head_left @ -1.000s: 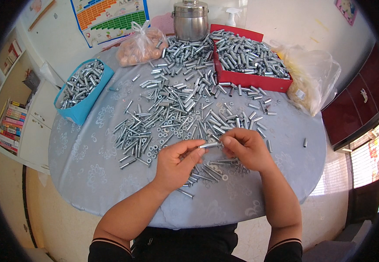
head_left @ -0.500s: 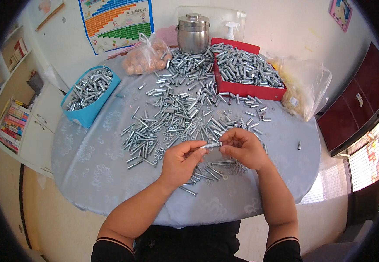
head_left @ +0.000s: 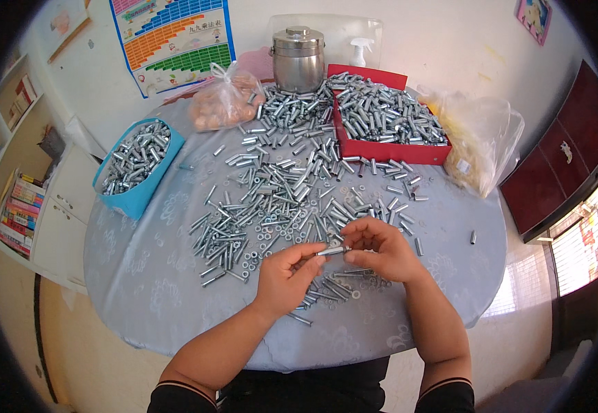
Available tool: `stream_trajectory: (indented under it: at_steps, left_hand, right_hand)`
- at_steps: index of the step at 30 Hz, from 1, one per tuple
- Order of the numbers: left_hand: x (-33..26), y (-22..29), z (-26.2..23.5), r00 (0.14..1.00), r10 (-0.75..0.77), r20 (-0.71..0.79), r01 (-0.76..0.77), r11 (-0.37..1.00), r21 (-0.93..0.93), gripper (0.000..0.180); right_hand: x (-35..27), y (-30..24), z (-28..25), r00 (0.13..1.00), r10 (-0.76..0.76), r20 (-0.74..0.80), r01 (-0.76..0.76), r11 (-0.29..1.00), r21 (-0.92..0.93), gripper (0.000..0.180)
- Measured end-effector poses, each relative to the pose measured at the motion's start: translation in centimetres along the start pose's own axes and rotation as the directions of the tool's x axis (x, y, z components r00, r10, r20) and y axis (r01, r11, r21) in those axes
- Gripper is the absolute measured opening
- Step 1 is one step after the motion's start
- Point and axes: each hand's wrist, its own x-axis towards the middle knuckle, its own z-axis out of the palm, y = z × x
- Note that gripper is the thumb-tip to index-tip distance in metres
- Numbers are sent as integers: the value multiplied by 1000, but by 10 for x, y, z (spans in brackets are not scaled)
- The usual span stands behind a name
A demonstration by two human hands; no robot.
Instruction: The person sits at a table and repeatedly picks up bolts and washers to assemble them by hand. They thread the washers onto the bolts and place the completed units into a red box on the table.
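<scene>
Between my two hands a metal sleeve anchor bolt point(head_left: 331, 252) lies almost level above the table. My left hand point(head_left: 284, 277) pinches its left end between thumb and fingertips. At the other end, the thumb and forefinger of my right hand point(head_left: 383, 249) close around the bolt's tip; whether a nut or washer is between them is too small to make out. Loose bolts point(head_left: 222, 241), metal sleeves point(head_left: 292, 180) and small nuts and washers point(head_left: 252, 259) lie heaped just beyond my hands. More bolts point(head_left: 332, 289) are partly hidden beneath them.
At the left stands a blue box point(head_left: 136, 204) full of anchor bolts; a red box point(head_left: 395, 153) at the back right is heaped with more. Behind are a tied bag of round brown items point(head_left: 220, 103), a steel pot point(head_left: 297, 62) and a clear plastic bag point(head_left: 481, 148). Grey cloth point(head_left: 147, 275) covers the table.
The whole view has shifted slightly, so the table and hands appear lower. Both hands keep hold of the bolt, and the right fingers have turned a little at its end.
</scene>
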Motion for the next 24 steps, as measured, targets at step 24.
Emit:
stream_trajectory:
  at_steps: [24]
  left_hand:
    - [5, -4, 0, 999, -45, -8, 44, 995, -87, 25]
  right_hand:
    - [3, 5, -12, 985, 145, 96, -150, 987, 49, 22]
